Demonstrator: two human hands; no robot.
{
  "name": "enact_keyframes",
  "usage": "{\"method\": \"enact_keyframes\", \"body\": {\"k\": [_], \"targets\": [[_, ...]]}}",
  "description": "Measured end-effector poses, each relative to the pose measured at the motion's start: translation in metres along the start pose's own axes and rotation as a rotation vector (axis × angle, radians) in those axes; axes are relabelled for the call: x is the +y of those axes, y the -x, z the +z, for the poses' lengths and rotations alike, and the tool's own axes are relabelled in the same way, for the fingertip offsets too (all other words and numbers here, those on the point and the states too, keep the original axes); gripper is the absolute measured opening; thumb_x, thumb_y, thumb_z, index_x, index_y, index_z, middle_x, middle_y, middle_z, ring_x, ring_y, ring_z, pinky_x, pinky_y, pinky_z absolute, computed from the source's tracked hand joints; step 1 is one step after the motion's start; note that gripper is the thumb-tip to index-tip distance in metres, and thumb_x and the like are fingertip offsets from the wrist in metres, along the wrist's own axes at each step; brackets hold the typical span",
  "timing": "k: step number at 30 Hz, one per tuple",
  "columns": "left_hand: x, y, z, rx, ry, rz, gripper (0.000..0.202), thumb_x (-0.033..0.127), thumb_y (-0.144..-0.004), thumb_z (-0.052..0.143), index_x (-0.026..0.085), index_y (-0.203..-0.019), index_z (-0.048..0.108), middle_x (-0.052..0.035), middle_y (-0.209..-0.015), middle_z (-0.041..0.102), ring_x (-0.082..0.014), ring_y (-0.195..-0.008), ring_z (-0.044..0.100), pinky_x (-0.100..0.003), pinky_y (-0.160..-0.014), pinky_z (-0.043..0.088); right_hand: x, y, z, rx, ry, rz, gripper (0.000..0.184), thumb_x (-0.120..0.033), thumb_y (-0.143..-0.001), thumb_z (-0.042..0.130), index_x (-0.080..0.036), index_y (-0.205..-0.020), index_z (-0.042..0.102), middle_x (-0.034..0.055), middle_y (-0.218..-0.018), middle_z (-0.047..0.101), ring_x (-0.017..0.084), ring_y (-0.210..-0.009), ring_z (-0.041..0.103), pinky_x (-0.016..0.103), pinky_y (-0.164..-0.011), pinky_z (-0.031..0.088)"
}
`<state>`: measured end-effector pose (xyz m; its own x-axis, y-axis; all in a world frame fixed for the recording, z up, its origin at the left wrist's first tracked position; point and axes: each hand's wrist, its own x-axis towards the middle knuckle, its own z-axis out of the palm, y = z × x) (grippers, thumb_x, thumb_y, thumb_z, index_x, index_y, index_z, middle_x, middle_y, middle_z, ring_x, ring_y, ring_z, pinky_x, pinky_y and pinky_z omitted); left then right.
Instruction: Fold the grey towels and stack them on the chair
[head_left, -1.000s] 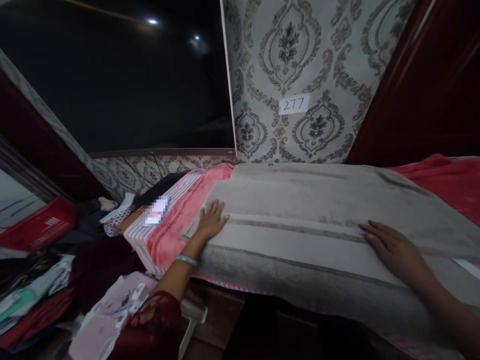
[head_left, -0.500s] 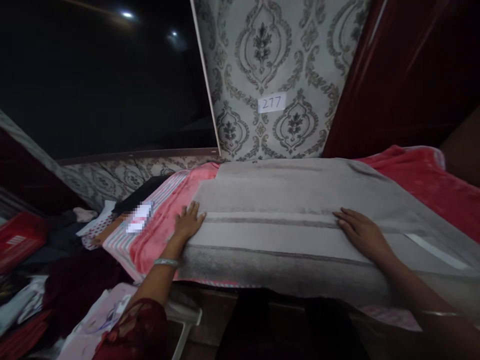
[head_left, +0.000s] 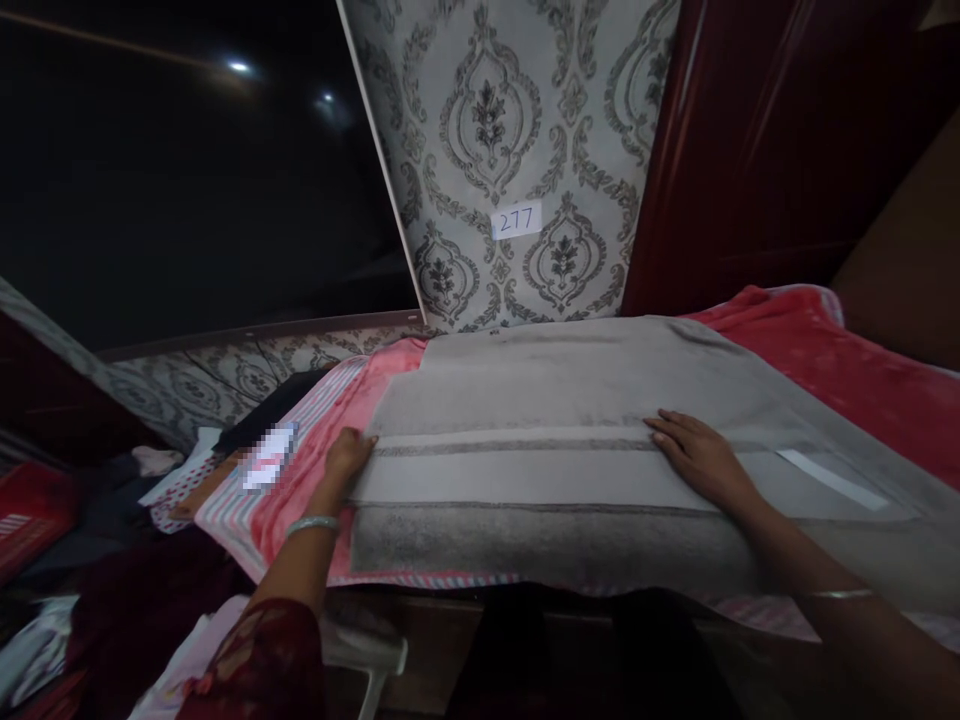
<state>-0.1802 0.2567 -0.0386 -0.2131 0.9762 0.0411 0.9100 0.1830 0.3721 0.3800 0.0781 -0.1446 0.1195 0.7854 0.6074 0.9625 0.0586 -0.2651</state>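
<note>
A grey towel [head_left: 570,400] with darker stripes lies spread over a pink blanket [head_left: 840,370] on a raised surface. My left hand [head_left: 346,455] is at the towel's left edge, its fingers curled around or under that edge. My right hand [head_left: 697,460] lies flat on the towel's middle, fingers stretched out along a stripe. A white label [head_left: 832,478] shows on the towel to the right of that hand. Both wrists carry bangles.
A patterned wall with a paper tag reading 277 [head_left: 516,220] stands behind. A large dark panel [head_left: 187,180] is at the left, a dark red door [head_left: 765,150] at the right. Piles of clothes [head_left: 112,560] and a red crate [head_left: 26,515] fill the lower left.
The view has swung to the right. My left hand slid from flat on the towel to its left edge and curled there. My right hand stays flat on the towel.
</note>
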Motion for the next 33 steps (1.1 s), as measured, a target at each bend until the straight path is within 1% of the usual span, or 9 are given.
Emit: {"method": "enact_keyframes", "body": {"k": [3,6,12,17,21,24,26,29,33], "targets": [[-0.007,-0.012,-0.01,-0.099,0.114,-0.026,0.025,0.035,-0.08,0.065,0.013,-0.09,0.065,-0.0135,-0.091,0.071,-0.0298,-0.092,0.068,-0.036,-0.077,0.051,-0.001,0.0,0.001,0.002,0.005,0.01,0.047,-0.047,-0.096,0.038,-0.022,-0.117,0.072,0.0114,-0.128,0.067,0.03,-0.121,0.06,0.051,-0.109,0.044],[-0.009,-0.015,-0.018,-0.196,0.249,-0.035,0.019,0.034,-0.077,0.066,0.016,-0.08,0.064,-0.0081,-0.081,0.07,-0.0259,-0.082,0.068,-0.033,-0.069,0.052,-0.002,0.0,0.001,0.0,0.012,0.02,0.047,-0.046,-0.096,0.038,-0.022,-0.117,0.072,0.0108,-0.128,0.067,0.029,-0.121,0.06,0.051,-0.108,0.045],[-0.015,-0.018,-0.03,-0.33,0.496,-0.006,0.037,0.032,-0.067,0.075,0.017,-0.1,0.067,-0.008,-0.097,0.072,-0.0228,-0.089,0.069,-0.029,-0.073,0.056,-0.002,0.0,0.002,-0.007,0.011,0.032,0.047,-0.046,-0.096,0.037,-0.023,-0.119,0.071,0.0109,-0.13,0.066,0.03,-0.122,0.06,0.052,-0.108,0.045],[-0.008,-0.023,-0.04,-0.54,0.809,0.016,0.054,0.025,-0.059,0.082,0.016,-0.11,0.068,-0.0091,-0.088,0.074,-0.0237,-0.078,0.071,-0.032,-0.07,0.057,-0.001,-0.001,0.003,-0.01,0.032,0.025,0.051,-0.047,-0.097,0.035,-0.019,-0.119,0.071,0.0137,-0.13,0.066,0.031,-0.121,0.06,0.051,-0.108,0.045],[0.03,-0.018,-0.058,-0.576,0.907,0.126,0.063,0.024,-0.059,0.081,0.013,-0.119,0.066,-0.0101,-0.091,0.075,-0.0238,-0.079,0.071,-0.032,-0.072,0.057,0.0,-0.001,0.006,-0.008,0.029,0.03,0.047,-0.045,-0.097,0.038,-0.021,-0.12,0.071,0.012,-0.13,0.066,0.03,-0.122,0.06,0.051,-0.107,0.045],[0.077,-0.005,-0.068,-0.662,0.884,0.284,0.064,0.029,-0.061,0.079,0.015,-0.123,0.066,-0.0096,-0.1,0.075,-0.0263,-0.089,0.071,-0.034,-0.079,0.057,0.001,-0.001,0.008,-0.001,0.025,0.037,0.045,-0.045,-0.097,0.038,-0.023,-0.12,0.071,0.0101,-0.131,0.066,0.029,-0.122,0.06,0.052,-0.107,0.045],[0.113,0.007,-0.063,-0.664,0.802,0.404,0.064,0.031,-0.065,0.074,0.015,-0.126,0.064,-0.0089,-0.107,0.074,-0.0284,-0.099,0.069,-0.037,-0.086,0.056,0.0,-0.001,0.009,-0.002,0.024,0.045,0.045,-0.045,-0.096,0.039,-0.024,-0.12,0.07,0.0096,-0.131,0.065,0.029,-0.123,0.059,0.052,-0.106,0.046],[0.163,0.031,-0.03,-0.456,0.484,0.618,0.06,0.023,-0.071,0.06,0.012,-0.13,0.062,-0.009,-0.12,0.071,-0.0288,-0.118,0.061,-0.038,-0.098,0.05,-0.001,-0.001,0.009,0.001,0.025,0.057,0.045,-0.045,-0.097,0.039,-0.023,-0.121,0.07,0.0108,-0.132,0.065,0.03,-0.125,0.058,0.053,-0.105,0.047],[0.202,0.066,0.041,-0.483,0.304,0.675,0.048,0.011,-0.06,0.061,0.015,-0.106,0.072,-0.0064,-0.108,0.075,-0.0284,-0.109,0.064,-0.036,-0.098,0.049,-0.003,-0.002,0.007,-0.008,0.02,0.048,0.047,-0.044,-0.097,0.038,-0.019,-0.12,0.071,0.0136,-0.132,0.064,0.03,-0.123,0.059,0.052,-0.105,0.046]]}}
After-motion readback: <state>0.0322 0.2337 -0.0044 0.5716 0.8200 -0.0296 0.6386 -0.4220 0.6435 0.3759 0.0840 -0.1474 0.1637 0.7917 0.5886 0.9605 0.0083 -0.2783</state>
